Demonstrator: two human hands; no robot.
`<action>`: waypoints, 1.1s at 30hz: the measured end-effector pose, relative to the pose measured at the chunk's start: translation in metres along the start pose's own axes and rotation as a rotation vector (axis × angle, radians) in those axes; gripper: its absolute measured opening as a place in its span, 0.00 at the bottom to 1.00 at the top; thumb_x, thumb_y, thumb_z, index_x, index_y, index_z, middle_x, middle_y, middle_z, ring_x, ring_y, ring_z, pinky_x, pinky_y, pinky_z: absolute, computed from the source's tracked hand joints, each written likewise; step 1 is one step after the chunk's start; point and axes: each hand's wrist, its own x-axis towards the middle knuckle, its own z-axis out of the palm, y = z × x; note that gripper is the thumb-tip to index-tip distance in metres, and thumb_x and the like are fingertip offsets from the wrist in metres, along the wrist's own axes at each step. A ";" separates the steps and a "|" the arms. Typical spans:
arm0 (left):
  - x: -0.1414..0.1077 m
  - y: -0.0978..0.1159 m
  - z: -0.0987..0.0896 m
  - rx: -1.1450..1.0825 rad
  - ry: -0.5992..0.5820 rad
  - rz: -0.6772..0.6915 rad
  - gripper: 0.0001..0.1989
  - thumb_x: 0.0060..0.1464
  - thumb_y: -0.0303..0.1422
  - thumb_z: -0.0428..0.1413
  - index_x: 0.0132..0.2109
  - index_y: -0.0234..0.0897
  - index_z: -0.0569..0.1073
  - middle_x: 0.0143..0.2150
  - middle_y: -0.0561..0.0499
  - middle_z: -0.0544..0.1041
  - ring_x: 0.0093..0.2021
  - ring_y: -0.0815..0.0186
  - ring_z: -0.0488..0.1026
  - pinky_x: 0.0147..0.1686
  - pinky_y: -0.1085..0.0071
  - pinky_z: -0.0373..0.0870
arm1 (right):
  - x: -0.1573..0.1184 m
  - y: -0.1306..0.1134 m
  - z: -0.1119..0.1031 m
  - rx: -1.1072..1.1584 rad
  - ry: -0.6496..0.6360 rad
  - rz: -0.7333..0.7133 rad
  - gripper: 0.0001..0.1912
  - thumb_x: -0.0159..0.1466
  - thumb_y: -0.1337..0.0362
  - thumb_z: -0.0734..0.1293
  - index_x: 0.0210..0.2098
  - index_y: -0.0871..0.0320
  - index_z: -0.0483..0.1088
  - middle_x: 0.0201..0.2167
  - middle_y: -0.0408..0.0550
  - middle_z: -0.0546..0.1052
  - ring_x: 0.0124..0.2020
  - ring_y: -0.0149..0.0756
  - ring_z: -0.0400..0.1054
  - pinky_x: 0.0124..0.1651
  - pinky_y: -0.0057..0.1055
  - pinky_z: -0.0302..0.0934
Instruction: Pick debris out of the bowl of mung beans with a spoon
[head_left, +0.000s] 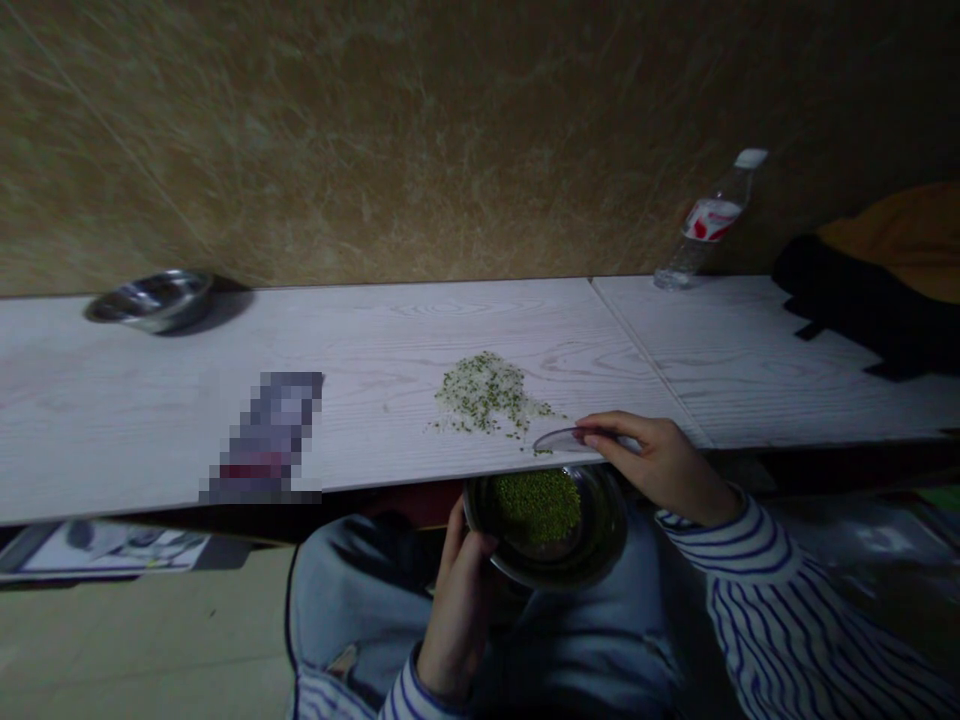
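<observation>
My left hand (461,580) grips the left rim of a steel bowl (607,545), held just below the table's front edge. Green mung beans (538,505) lie in the bowl. Between the fingertips of my right hand (656,455) is a thin, see-through piece with a rounded edge (559,440); its exact kind I cannot make out. Its tip is low over the table edge, beside a few loose green beans. Just beyond it spreads a pile of white rice grains mixed with green beans (484,392).
On the white wood-grain table (360,330), a second steel bowl (154,300) stands at the far left. A blurred-out flat object (270,440) lies left of the pile. A plastic bottle (709,220) stands by the wall, with a dark and orange cloth item (877,270) at right.
</observation>
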 end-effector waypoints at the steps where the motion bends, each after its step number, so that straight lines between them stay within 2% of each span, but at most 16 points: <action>1: 0.000 0.000 0.000 0.003 0.002 -0.002 0.27 0.49 0.27 0.55 0.58 0.42 0.67 0.56 0.48 0.73 0.57 0.55 0.67 0.53 0.61 0.65 | -0.001 -0.001 0.000 0.001 -0.004 0.001 0.11 0.62 0.64 0.64 0.40 0.53 0.76 0.38 0.45 0.81 0.40 0.37 0.76 0.46 0.33 0.71; 8: -0.001 0.000 0.000 0.004 -0.002 -0.014 0.27 0.50 0.27 0.55 0.59 0.41 0.65 0.56 0.48 0.73 0.59 0.55 0.65 0.58 0.61 0.60 | -0.009 -0.011 -0.001 0.025 -0.024 0.013 0.11 0.62 0.64 0.63 0.40 0.54 0.76 0.38 0.44 0.81 0.39 0.37 0.76 0.44 0.31 0.71; 13: -0.003 0.004 0.002 0.011 -0.001 -0.020 0.28 0.51 0.28 0.55 0.60 0.41 0.64 0.56 0.48 0.73 0.59 0.54 0.66 0.56 0.61 0.62 | -0.009 -0.013 0.001 0.023 0.028 0.023 0.10 0.62 0.64 0.64 0.40 0.55 0.76 0.38 0.45 0.81 0.40 0.37 0.76 0.45 0.31 0.71; 17: -0.002 0.004 0.002 0.019 -0.013 -0.019 0.29 0.51 0.27 0.54 0.61 0.41 0.62 0.55 0.47 0.73 0.57 0.53 0.68 0.52 0.61 0.66 | -0.004 -0.013 0.006 0.027 0.017 0.009 0.11 0.62 0.64 0.63 0.41 0.54 0.76 0.39 0.45 0.81 0.40 0.37 0.76 0.45 0.31 0.71; 22: -0.002 0.004 0.001 -0.009 -0.015 -0.011 0.27 0.52 0.27 0.53 0.60 0.40 0.62 0.56 0.48 0.72 0.59 0.56 0.65 0.53 0.64 0.65 | 0.007 -0.009 0.013 0.041 0.040 0.007 0.11 0.62 0.64 0.63 0.42 0.56 0.76 0.39 0.46 0.81 0.41 0.37 0.76 0.46 0.31 0.70; 29: -0.001 0.007 0.000 -0.018 -0.001 -0.008 0.29 0.50 0.25 0.54 0.60 0.40 0.62 0.54 0.47 0.74 0.57 0.54 0.67 0.52 0.62 0.67 | 0.022 0.000 0.015 0.041 0.091 0.018 0.11 0.62 0.64 0.64 0.42 0.56 0.76 0.38 0.45 0.81 0.41 0.38 0.75 0.46 0.33 0.69; 33: 0.001 0.009 -0.002 0.006 -0.002 -0.005 0.29 0.50 0.26 0.53 0.60 0.40 0.61 0.57 0.46 0.72 0.58 0.54 0.67 0.52 0.61 0.67 | 0.020 -0.002 0.014 0.056 0.106 0.012 0.11 0.62 0.64 0.64 0.42 0.56 0.76 0.38 0.46 0.81 0.41 0.38 0.75 0.47 0.32 0.69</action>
